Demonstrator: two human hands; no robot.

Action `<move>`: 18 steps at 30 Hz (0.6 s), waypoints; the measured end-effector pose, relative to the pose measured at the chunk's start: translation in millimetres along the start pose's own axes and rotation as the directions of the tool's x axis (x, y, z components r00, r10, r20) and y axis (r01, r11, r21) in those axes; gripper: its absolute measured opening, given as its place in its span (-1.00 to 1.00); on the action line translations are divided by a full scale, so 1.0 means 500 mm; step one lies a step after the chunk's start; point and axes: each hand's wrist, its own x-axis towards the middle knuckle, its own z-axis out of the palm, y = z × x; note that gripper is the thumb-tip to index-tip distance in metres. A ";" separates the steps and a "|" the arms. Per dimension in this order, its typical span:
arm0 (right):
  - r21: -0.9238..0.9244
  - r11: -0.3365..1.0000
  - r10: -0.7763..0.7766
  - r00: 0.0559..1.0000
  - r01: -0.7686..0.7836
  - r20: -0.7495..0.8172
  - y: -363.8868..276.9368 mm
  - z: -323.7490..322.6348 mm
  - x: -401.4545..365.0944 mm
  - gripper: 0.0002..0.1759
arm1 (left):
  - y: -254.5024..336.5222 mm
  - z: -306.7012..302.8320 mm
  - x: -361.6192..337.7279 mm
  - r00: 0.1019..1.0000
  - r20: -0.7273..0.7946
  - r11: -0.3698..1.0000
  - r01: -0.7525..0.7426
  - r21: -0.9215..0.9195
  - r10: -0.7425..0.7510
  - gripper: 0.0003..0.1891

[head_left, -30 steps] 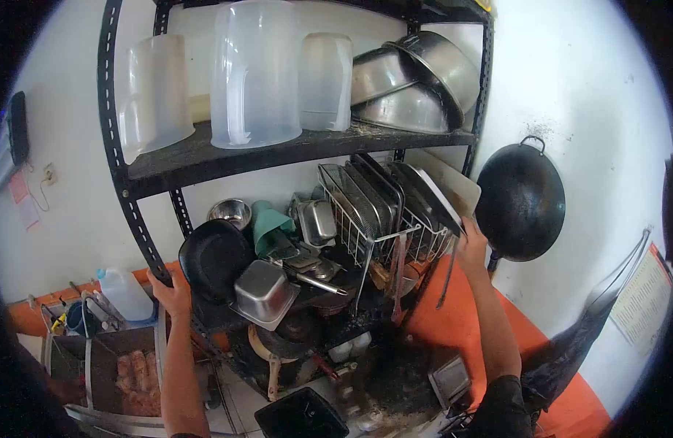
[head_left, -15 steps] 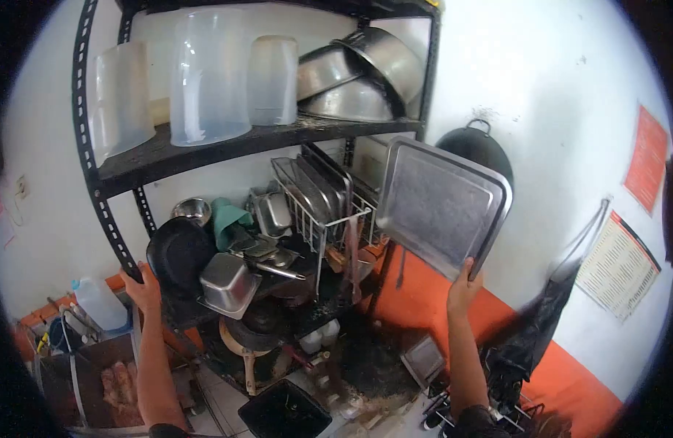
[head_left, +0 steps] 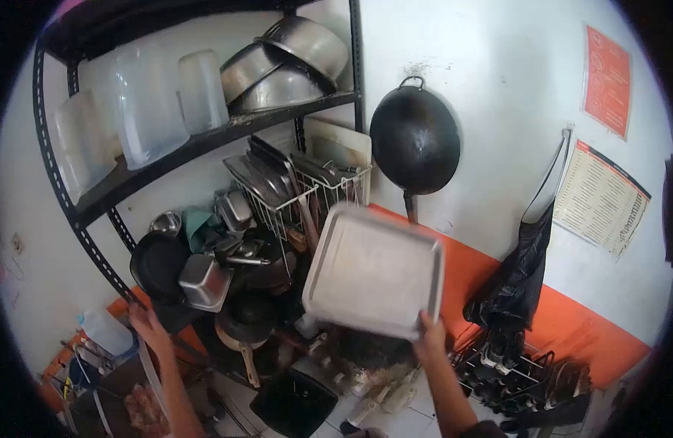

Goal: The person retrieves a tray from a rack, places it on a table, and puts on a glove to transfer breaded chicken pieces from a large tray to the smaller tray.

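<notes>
A rectangular metal tray (head_left: pixel 376 274) is held up in front of the rack by my right hand (head_left: pixel 430 337), its fingers closed on the lower right corner. The tray is slightly smeared by motion and its broad face is turned toward me. At the left, my left hand (head_left: pixel 151 330) is beside the black slotted shelf post (head_left: pixel 102 259), fingers stretched out and nothing in them. Near that hand, a black frying pan (head_left: pixel 159 264) leans on the lower shelf next to a small steel food pan (head_left: pixel 203 281).
On the upper shelf (head_left: pixel 238 130) stand clear plastic containers (head_left: pixel 148 109) and steel bowls (head_left: pixel 296 62). A white wire rack (head_left: pixel 281 208) holds trays upright. One wok (head_left: pixel 415 139) hangs on the wall, a black apron (head_left: pixel 522 263) farther right. Below is a black bin (head_left: pixel 294 405).
My right hand has brought the tray down and left, away from the wok, turning its face more toward me. My left hand has loosened from the shelf post. The view has swung right.
</notes>
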 end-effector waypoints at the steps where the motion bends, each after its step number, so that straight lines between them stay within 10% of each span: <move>1: -0.003 0.996 0.086 0.995 -0.086 -0.054 0.021 0.002 -0.053 -0.74 | 0.067 -0.015 -0.066 0.961 0.208 0.981 0.191 -0.026 -0.182 -0.62; 3: 0.056 0.960 0.279 0.950 -0.274 -0.138 0.120 -0.061 -0.110 -0.72 | 0.108 -0.037 -0.212 0.855 0.502 0.982 0.180 -0.053 -0.130 -0.67; 4: 0.171 0.923 0.356 0.933 -0.345 -0.041 0.203 -0.114 -0.119 -0.68 | 0.179 -0.062 -0.261 0.659 0.699 0.841 0.519 -0.155 -0.278 -0.69; 5: 0.221 0.885 0.433 0.898 -0.410 -0.071 0.236 -0.125 -0.151 -0.71 | 0.155 -0.086 -0.334 0.446 0.800 0.846 0.515 0.139 -0.403 -0.69; 6: 0.271 0.840 0.509 0.855 -0.469 -0.097 0.265 -0.126 -0.187 -0.74 | 0.090 -0.098 -0.415 0.068 0.866 0.603 0.744 0.287 -0.496 -0.67; 7: 0.292 0.823 0.528 0.846 -0.487 -0.078 0.299 -0.133 -0.220 -0.73 | -0.128 -0.102 -0.548 -0.408 0.854 0.624 0.586 0.517 -0.324 -0.66; 9: 0.324 0.798 0.552 0.832 -0.508 -0.055 0.340 -0.122 -0.265 -0.73 | -0.058 -0.150 -0.664 -0.336 0.935 0.483 0.804 0.345 -0.108 -0.57; 11: 0.144 0.845 0.524 0.852 -0.516 -0.022 0.354 -0.109 -0.301 -0.68 | 0.201 -0.152 -0.616 -0.670 0.735 0.513 0.596 0.618 -0.107 -0.18; 14: -0.287 0.872 0.486 0.770 -0.397 0.412 0.408 -0.159 -0.329 -0.53 | 0.388 -0.108 -0.632 -0.605 0.762 0.248 0.720 0.648 -0.232 -0.20; 17: -0.195 0.683 0.730 0.668 -0.704 0.147 0.391 -0.105 -0.346 -0.52 | 0.475 -0.063 -0.627 -0.358 0.758 0.002 0.903 0.429 -0.545 -0.20; 18: -0.638 0.742 0.537 0.754 -0.208 0.378 0.347 -0.104 -0.350 -0.46 | 0.470 -0.058 -0.631 -0.314 0.790 0.038 0.920 0.391 -0.526 -0.18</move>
